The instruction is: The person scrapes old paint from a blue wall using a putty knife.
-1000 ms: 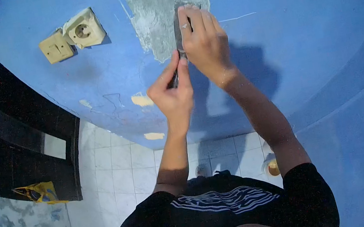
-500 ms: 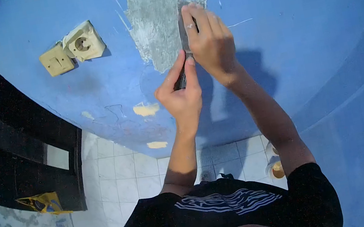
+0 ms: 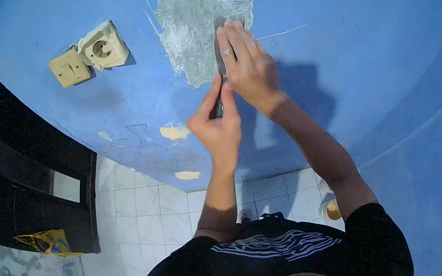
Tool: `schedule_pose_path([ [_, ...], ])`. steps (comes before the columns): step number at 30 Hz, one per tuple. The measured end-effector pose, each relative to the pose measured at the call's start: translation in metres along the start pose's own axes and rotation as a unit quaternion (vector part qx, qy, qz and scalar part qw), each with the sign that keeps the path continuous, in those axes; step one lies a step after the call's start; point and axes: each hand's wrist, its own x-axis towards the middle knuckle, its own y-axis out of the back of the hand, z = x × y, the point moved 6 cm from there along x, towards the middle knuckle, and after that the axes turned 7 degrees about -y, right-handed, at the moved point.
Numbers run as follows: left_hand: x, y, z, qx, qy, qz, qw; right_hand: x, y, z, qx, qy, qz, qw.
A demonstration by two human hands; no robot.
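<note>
A scraper (image 3: 220, 59) with a dark handle lies against the blue wall (image 3: 380, 41), its blade over the right edge of a rough grey patch (image 3: 189, 32). My left hand (image 3: 217, 124) is wrapped round the handle, thumb and forefinger at its upper end. Higher up and to the right, my right hand (image 3: 249, 66) presses its fingers, held together, onto the blade, partly hiding it. To the right of the blade the patch continues in a pointed branch.
A socket (image 3: 103, 47) and a light switch (image 3: 69, 68) are on the wall at the upper left. Below are two cream bare spots (image 3: 175, 132). A dark door stands left, with a yellow bag (image 3: 51, 242). A container (image 3: 332, 210) sits on the tiled floor (image 3: 146, 215).
Both hands and the scraper have moved slightly down and left. My right fingers now lie flatter on the blade, and more of the patch's right branch shows.
</note>
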Motion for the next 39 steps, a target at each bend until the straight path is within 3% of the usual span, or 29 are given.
schedule_pose_path([
  [11, 0.003, 0.001, 0.007, -0.017, 0.034, 0.006, 0.999, 0.002, 0.006, -0.008, -0.011, 0.011, 0.024, 1.000],
  [13, 0.012, -0.006, 0.022, -0.033, 0.006, 0.009, 0.999, 0.021, 0.012, 0.006, 0.022, -0.034, 0.006, 0.999],
  [17, 0.001, -0.001, 0.013, -0.021, 0.031, 0.011, 0.999, 0.005, 0.007, 0.002, 0.000, -0.022, 0.028, 0.999],
  [21, -0.003, -0.001, -0.005, 0.026, -0.016, -0.008, 1.000, -0.003, -0.003, -0.002, -0.009, -0.007, 0.031, 0.999],
  [26, 0.011, -0.011, 0.007, -0.026, -0.014, -0.001, 1.000, 0.016, 0.003, 0.006, -0.021, -0.007, 0.051, 0.998],
  [28, -0.005, -0.005, 0.002, -0.030, -0.012, 0.006, 0.999, 0.000, 0.002, 0.004, 0.025, -0.013, 0.030, 0.999],
  [31, -0.006, -0.004, -0.005, -0.014, -0.005, 0.010, 1.000, -0.013, -0.003, -0.006, -0.014, 0.014, 0.044, 0.999],
  [34, 0.016, -0.017, 0.011, -0.009, -0.002, 0.016, 1.000, 0.023, 0.008, 0.013, -0.014, -0.004, 0.079, 0.997],
  [37, 0.032, -0.021, 0.028, -0.044, -0.072, 0.036, 0.996, 0.040, 0.017, 0.019, 0.017, -0.015, 0.063, 0.998],
  [39, 0.015, -0.014, 0.021, -0.024, -0.019, -0.007, 1.000, 0.022, 0.009, 0.011, 0.013, -0.008, 0.053, 0.998],
])
